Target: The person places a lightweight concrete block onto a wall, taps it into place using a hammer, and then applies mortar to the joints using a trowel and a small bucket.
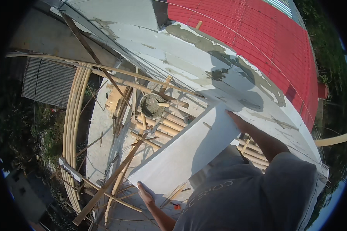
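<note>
A long white block (183,150) with a flat face and straight edges is held diagonally across the lower middle, partly in shadow. My left hand (145,194) grips its lower left corner, fingers bent over the edge. My right hand (237,119) grips its upper right end. My body in a grey shirt hides part of what lies below the block. Beyond the block, a bucket of grey mortar (151,106) with a tool in it stands on the bamboo planking (169,127).
A white wall (177,57) with grey mortar patches runs along the upper right, beside a red tiled roof (258,38). Crossed bamboo poles (69,127) and a dark timber plank (96,200) form scaffolding at left, with a grey corrugated roof (46,81) and plants below.
</note>
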Motion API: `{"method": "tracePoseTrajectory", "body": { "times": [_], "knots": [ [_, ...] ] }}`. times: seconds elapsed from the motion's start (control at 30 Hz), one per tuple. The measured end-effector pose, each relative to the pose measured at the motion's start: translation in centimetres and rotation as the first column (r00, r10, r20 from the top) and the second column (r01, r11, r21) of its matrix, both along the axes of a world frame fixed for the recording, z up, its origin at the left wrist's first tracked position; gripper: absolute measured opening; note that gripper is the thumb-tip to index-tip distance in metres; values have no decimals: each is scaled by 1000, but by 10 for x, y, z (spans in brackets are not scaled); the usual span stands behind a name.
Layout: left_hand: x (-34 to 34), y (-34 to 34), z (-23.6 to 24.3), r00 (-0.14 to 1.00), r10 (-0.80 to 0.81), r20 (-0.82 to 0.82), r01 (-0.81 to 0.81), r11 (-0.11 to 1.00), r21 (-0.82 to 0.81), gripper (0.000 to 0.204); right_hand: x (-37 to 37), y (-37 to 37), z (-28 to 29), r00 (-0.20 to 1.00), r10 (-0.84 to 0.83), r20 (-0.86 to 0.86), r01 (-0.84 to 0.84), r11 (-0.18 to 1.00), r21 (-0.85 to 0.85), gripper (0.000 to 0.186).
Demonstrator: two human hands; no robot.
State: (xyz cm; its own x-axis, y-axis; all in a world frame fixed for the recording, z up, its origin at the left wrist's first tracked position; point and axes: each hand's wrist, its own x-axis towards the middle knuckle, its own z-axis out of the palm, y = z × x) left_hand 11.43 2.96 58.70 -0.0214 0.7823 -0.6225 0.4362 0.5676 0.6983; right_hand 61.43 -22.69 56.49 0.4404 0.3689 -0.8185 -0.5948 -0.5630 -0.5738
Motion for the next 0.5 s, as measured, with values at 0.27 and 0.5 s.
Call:
{"method": "tracePoseTrajectory", "body": {
  "times": [0.27, 0.5],
  "knots": [
    [83, 97, 67, 991, -132, 38, 127, 986, 111, 78, 7, -30, 86, 965, -161, 206, 154, 987, 48, 76],
    [217, 145, 103, 827, -547, 128, 550, 835, 13, 75, 9, -66, 154, 889, -414, 197, 433, 899, -62, 79]
  ]
}}
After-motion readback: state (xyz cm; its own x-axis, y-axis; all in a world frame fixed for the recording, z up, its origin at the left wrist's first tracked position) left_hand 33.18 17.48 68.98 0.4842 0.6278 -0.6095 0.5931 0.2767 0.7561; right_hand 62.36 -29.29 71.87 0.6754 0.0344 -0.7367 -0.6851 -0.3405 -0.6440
